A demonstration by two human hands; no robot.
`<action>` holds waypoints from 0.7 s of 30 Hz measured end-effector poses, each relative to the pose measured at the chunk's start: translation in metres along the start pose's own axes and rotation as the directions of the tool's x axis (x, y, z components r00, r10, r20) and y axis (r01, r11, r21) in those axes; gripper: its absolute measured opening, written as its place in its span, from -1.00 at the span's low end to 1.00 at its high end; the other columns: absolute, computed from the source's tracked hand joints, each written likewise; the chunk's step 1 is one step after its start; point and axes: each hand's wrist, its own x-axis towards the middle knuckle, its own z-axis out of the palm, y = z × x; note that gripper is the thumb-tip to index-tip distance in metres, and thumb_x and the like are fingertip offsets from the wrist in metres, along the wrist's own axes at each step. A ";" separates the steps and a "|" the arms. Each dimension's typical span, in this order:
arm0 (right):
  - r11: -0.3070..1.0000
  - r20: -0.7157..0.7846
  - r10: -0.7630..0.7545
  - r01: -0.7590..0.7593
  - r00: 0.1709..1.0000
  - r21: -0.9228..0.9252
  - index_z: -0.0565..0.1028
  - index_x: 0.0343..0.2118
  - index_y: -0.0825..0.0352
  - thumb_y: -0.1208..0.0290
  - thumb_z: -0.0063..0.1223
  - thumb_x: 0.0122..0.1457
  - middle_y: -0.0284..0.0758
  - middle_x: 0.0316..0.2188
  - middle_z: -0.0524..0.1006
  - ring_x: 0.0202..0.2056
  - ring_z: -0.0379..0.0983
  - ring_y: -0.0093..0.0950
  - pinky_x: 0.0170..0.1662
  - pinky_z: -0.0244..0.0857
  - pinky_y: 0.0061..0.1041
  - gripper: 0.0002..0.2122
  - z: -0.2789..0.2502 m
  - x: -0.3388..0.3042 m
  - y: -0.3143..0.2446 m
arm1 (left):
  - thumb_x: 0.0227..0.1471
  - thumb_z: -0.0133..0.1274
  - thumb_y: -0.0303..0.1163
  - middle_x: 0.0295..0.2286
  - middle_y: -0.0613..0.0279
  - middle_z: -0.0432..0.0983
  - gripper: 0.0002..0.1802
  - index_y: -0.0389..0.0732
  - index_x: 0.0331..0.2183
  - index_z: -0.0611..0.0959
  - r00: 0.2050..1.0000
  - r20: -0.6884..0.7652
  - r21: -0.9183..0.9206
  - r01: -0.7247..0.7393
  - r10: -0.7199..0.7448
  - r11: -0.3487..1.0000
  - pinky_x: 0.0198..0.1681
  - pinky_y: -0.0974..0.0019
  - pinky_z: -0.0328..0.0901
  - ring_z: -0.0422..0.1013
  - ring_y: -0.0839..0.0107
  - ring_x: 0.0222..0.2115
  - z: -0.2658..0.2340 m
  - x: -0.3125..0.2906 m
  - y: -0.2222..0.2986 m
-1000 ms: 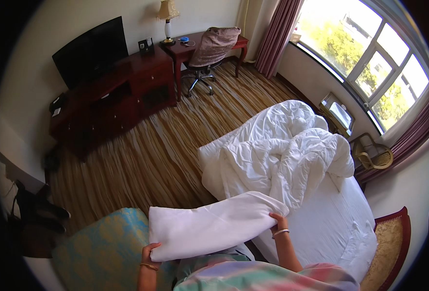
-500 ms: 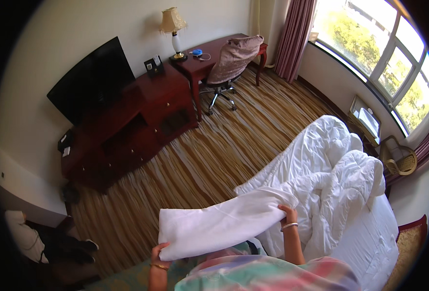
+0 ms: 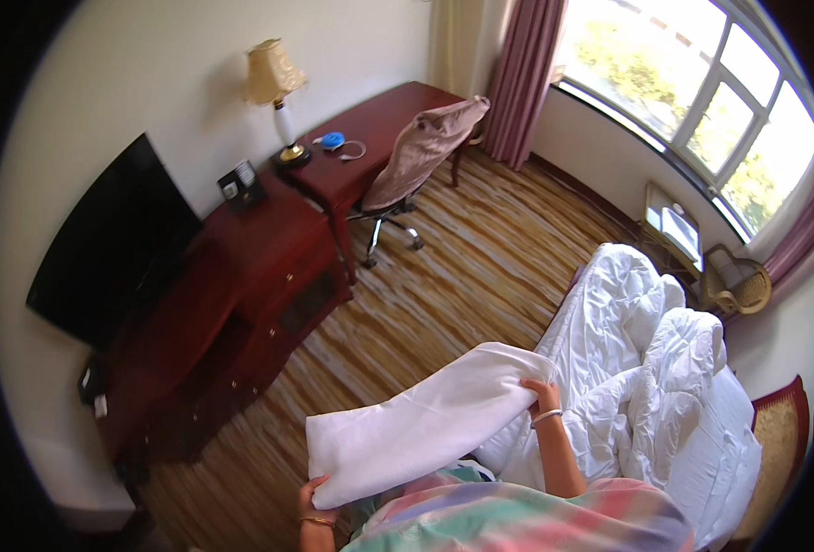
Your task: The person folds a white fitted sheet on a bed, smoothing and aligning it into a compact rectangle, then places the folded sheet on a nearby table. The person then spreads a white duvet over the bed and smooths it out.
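A folded white cloth (image 3: 416, 428), long and flat, stretches in front of my body between my two hands. My left hand (image 3: 313, 500), with a gold-coloured bangle at the wrist, pinches its near left corner. At the other end my right hand (image 3: 543, 396), wearing a silver-coloured bangle, grips the edge with the thumb on top. The fingers under the cloth are hidden. Just beyond my right hand, a rumpled white duvet (image 3: 609, 322) lies heaped on the bed. My striped pastel clothing (image 3: 517, 515) shows below the cloth.
A dark red cabinet (image 3: 269, 248) carrying a television (image 3: 112, 248) runs along the left wall. Beyond it stand a desk (image 3: 388, 120), a lamp (image 3: 282, 101) and a cloth-draped chair (image 3: 425, 152). Near the window are a small table (image 3: 672, 225) and a wicker chair (image 3: 743, 285). Striped carpet (image 3: 370, 340) covers the floor.
My view has swung toward the window side, so the person at lower left is out of sight. Both hands keep hold of the folded cloth, its right end now raised slightly.
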 end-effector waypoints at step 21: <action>0.893 -0.653 0.006 0.290 0.757 0.344 0.28 -0.13 0.48 0.65 0.12 -0.26 -0.19 -0.30 0.43 -0.33 0.44 -0.29 -0.25 0.39 -0.32 -0.50 -0.025 0.215 -0.124 | -0.21 -0.03 -0.43 -0.29 0.07 0.42 -0.48 -0.33 -0.11 0.35 0.860 0.078 0.565 0.379 -0.505 0.733 -0.20 0.17 0.31 0.39 0.16 -0.32 0.463 0.352 -0.015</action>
